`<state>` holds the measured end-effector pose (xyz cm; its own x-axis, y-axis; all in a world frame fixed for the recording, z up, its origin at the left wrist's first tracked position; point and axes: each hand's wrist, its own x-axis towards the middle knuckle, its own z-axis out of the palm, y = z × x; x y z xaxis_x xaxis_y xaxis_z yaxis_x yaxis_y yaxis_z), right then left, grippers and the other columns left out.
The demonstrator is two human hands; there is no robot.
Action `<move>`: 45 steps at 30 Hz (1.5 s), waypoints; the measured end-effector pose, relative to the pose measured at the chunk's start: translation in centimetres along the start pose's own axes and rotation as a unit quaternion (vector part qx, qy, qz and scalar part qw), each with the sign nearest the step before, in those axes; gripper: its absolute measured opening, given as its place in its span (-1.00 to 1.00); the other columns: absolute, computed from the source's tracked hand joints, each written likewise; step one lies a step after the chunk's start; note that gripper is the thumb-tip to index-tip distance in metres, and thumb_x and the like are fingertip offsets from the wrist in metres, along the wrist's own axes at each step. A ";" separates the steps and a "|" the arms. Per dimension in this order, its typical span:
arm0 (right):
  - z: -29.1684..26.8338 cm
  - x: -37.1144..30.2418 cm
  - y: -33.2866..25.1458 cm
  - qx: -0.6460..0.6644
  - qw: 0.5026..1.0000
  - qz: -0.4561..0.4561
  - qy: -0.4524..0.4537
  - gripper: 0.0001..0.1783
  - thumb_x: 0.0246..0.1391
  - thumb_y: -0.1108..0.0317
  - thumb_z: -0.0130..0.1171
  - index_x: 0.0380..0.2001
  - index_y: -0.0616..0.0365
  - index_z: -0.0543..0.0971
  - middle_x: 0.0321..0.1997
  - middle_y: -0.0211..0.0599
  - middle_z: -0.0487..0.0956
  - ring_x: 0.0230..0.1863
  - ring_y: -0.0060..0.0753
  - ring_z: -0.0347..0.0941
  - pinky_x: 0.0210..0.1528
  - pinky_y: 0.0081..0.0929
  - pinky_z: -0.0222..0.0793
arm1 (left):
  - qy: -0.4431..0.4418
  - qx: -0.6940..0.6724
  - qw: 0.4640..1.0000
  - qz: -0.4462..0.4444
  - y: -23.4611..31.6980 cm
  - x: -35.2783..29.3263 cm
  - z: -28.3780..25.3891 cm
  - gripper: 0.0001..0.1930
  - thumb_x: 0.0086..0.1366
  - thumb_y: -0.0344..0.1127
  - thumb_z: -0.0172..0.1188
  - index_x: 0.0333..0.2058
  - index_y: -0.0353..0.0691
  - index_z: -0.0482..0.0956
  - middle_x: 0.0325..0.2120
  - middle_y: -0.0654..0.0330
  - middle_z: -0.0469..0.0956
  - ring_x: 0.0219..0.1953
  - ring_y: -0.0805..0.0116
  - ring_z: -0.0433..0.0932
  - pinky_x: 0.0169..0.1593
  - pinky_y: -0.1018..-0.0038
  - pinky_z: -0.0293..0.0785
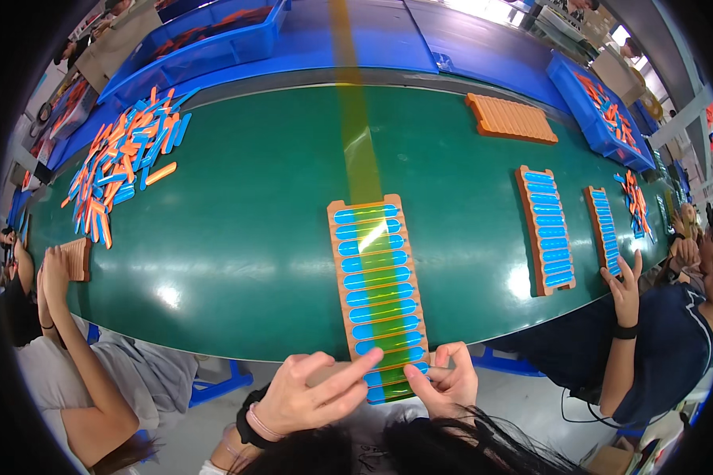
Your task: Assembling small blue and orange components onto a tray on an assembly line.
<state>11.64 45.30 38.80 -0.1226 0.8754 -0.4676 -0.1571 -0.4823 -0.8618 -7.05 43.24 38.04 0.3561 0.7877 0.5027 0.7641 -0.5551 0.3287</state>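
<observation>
A narrow orange-brown slotted tray (333, 229) lies lengthwise before me, with slim blue pieces (376, 280) across its slots. Translucent yellow tape (362, 170) runs down from the far side over the middle of the pieces to the tray's near end. My left hand (313, 394) is at the lower left of the tray, index finger stretched onto the tape and the other fingers loosely bent. At the near right corner, my right hand (448, 384) has its thumb on the tray's edge beside the tape and its fingers bent alongside; their undersides are hidden.
Loose orange and blue pieces (127, 158) are heaped at left. Filled trays (545, 229) (604, 229) and an orange tray (512, 119) stand at right. Blue bins (206, 49) (602, 119) sit beyond the green table (245, 198). Co-workers' hands (55, 273) (624, 293) are at both sides.
</observation>
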 end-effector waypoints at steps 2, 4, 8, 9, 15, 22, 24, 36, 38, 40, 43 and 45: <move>0.1 0.1 0.0 -0.033 0.999 -0.012 -0.008 -0.60 -0.11 0.61 0.12 -0.38 0.08 0.10 -0.43 -0.14 0.52 -0.45 -0.67 0.41 -0.54 -0.78 0.27 | -0.021 0.022 0.996 0.087 -0.6 0.1 -0.2 -0.87 0.02 -0.38 0.09 -0.48 -0.01 0.32 -0.08 0.45 0.39 -0.44 0.50 0.26 -0.48 0.71 0.19; 0.4 -0.1 -0.1 -0.018 1.000 -0.003 0.012 -0.61 -0.13 0.64 0.11 -0.38 0.10 0.11 -0.43 -0.13 0.53 -0.45 -0.66 0.42 -0.54 -0.79 0.27 | -0.040 0.021 0.994 0.104 -0.6 0.4 -0.5 -0.87 0.02 -0.38 0.10 -0.50 0.00 0.32 -0.07 0.46 0.39 -0.42 0.50 0.26 -0.47 0.70 0.19; -0.1 -0.2 0.2 -0.036 0.999 -0.028 0.000 -0.62 -0.09 0.55 0.13 -0.38 0.10 0.11 -0.49 -0.19 0.53 -0.52 -0.73 0.37 -0.58 -0.80 0.24 | -0.086 -0.013 0.992 0.090 -1.2 0.4 -0.7 -0.90 -0.02 -0.34 0.15 -0.52 0.02 0.39 -0.11 0.57 0.42 -0.36 0.48 0.21 -0.36 0.61 0.16; -0.6 -0.2 -0.1 -0.036 0.999 -0.029 0.002 -0.62 -0.09 0.55 0.13 -0.38 0.10 0.11 -0.49 -0.19 0.53 -0.52 -0.73 0.37 -0.58 -0.80 0.24 | -0.086 -0.015 0.992 0.092 -1.1 0.4 -0.7 -0.90 -0.02 -0.34 0.15 -0.52 0.02 0.39 -0.11 0.57 0.42 -0.36 0.48 0.21 -0.36 0.61 0.16; -1.9 1.8 -4.0 -0.174 0.948 -0.263 -0.036 -0.70 -0.01 0.49 0.04 -0.37 0.27 0.11 -0.52 -0.16 0.50 -0.51 -0.40 0.50 -0.44 -0.56 0.41 | -0.097 -0.001 0.991 0.091 -0.7 1.2 -1.4 -0.92 -0.03 -0.34 0.14 -0.56 0.00 0.41 -0.12 0.58 0.43 -0.39 0.52 0.23 -0.37 0.59 0.15; 2.1 2.7 -8.8 -0.368 0.891 -0.121 -0.237 -0.61 0.03 0.26 0.03 -0.37 0.27 0.08 -0.53 -0.06 0.44 -0.47 -0.19 0.50 -0.54 -0.41 0.34 | -0.137 0.067 0.970 0.191 -0.7 2.7 -2.8 -0.94 -0.03 -0.33 0.08 -0.52 -0.08 0.40 -0.22 0.34 0.45 -0.37 0.57 0.28 -0.38 0.65 0.19; 2.8 2.4 -8.8 -0.392 0.874 -0.143 -0.247 -0.62 0.03 0.26 0.03 -0.38 0.27 0.08 -0.54 -0.06 0.43 -0.48 -0.15 0.49 -0.55 -0.39 0.33 | -0.175 0.066 0.959 0.212 -0.3 3.2 -3.7 -0.90 -0.08 -0.33 0.10 -0.52 -0.13 0.40 -0.40 0.33 0.44 -0.34 0.54 0.29 -0.36 0.63 0.22; 3.5 1.1 -9.8 -0.490 0.826 -0.153 -0.234 -0.56 0.04 0.13 0.00 -0.34 0.29 0.11 -0.61 0.00 0.44 -0.55 -0.10 0.46 -0.53 -0.35 0.33 | 0.002 -0.602 0.676 -0.425 -13.4 15.9 -0.1 -0.63 0.17 -0.27 0.04 -0.17 -0.48 0.32 -0.14 -0.02 0.39 -0.06 0.32 0.37 0.01 0.48 0.30; 3.5 1.4 -10.0 -0.485 0.832 -0.140 -0.229 -0.56 0.04 0.13 0.00 -0.35 0.29 0.12 -0.62 0.00 0.44 -0.57 -0.09 0.46 -0.54 -0.36 0.33 | -0.010 -0.637 0.664 -0.392 -13.2 16.4 0.9 -0.70 0.20 -0.30 0.00 -0.24 -0.48 0.38 -0.23 -0.02 0.46 -0.14 0.30 0.44 -0.01 0.46 0.34; 3.8 1.8 -9.9 -0.491 0.814 -0.172 -0.258 -0.55 0.06 0.11 -0.06 -0.35 0.32 0.11 -0.35 0.16 0.34 -0.55 0.10 0.40 -0.52 -0.19 0.35 | -0.002 -0.605 0.698 -0.384 -13.5 16.1 1.0 -0.71 0.20 -0.31 -0.01 -0.24 -0.48 0.38 -0.23 -0.01 0.46 -0.15 0.31 0.44 -0.01 0.46 0.34; 3.9 2.7 -10.1 -0.485 0.817 -0.181 -0.256 -0.53 0.05 0.11 -0.05 -0.33 0.35 0.10 -0.31 0.19 0.28 -0.52 0.16 0.39 -0.50 -0.15 0.35 | 0.013 -0.563 0.743 -0.361 -12.8 16.0 1.4 -0.71 0.21 -0.32 -0.02 -0.22 -0.49 0.39 -0.24 0.02 0.48 -0.18 0.38 0.45 -0.02 0.50 0.33; 4.2 3.9 -9.8 -0.485 0.815 -0.206 -0.241 -0.53 0.05 0.13 -0.05 -0.31 0.35 0.10 -0.31 0.20 0.28 -0.48 0.19 0.38 -0.49 -0.14 0.35 | 0.038 -0.511 0.783 -0.352 -12.0 15.8 1.9 -0.74 0.22 -0.36 -0.05 -0.25 -0.48 0.43 -0.32 0.07 0.53 -0.25 0.47 0.48 -0.12 0.58 0.36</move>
<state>8.63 53.34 46.22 -0.6623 0.7301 -0.1684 0.5374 0.3062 -0.7858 -9.55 62.89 40.50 -0.0222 0.9981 -0.0571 -0.0863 0.0550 0.9948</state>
